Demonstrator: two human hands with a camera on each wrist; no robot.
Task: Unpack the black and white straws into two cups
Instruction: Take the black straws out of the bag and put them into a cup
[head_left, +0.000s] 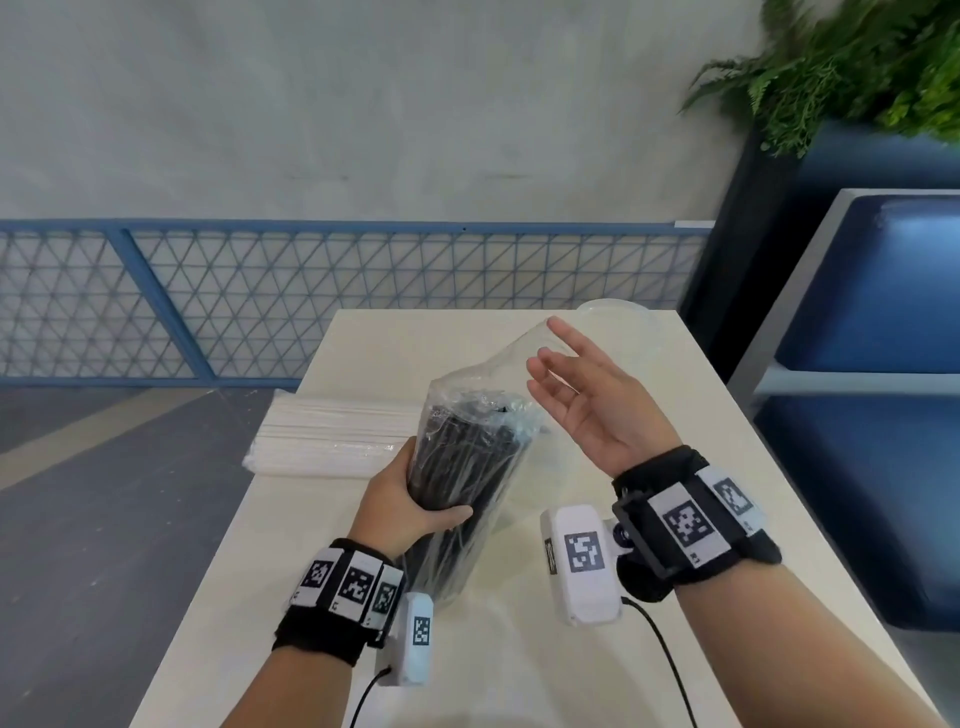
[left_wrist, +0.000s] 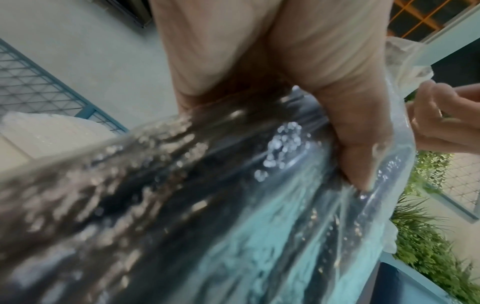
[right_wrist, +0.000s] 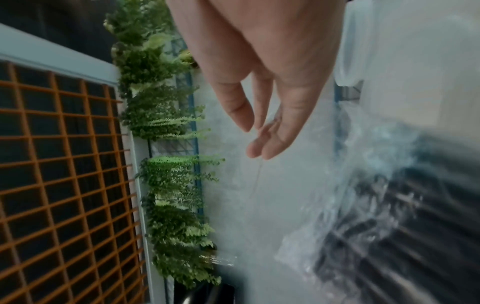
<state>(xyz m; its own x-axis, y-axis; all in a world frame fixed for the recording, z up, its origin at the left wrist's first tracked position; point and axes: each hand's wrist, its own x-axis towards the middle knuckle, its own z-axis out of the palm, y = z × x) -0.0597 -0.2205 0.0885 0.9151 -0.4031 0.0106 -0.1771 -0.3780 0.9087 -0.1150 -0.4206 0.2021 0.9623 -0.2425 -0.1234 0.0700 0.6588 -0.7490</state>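
A bundle of black straws (head_left: 467, 467) stands upright on the table inside a clear plastic bag (head_left: 498, 369) whose loose top rises above the straws. My left hand (head_left: 431, 488) grips the bundle around its middle; its thumb (left_wrist: 358, 144) presses into the plastic. Beside the bag's top my right hand (head_left: 561, 364) is open with fingers (right_wrist: 259, 139) straight; whether it touches the film I cannot tell. A wrapped pack of white straws (head_left: 332, 441) lies flat at the table's left edge. A clear cup (head_left: 615, 312) shows faintly at the far edge.
The cream table (head_left: 519, 665) is narrow, with floor to the left and a blue bench (head_left: 872, 291) close on the right. A blue mesh fence (head_left: 311, 291) runs behind it. Green plants (head_left: 857, 62) hang at the upper right.
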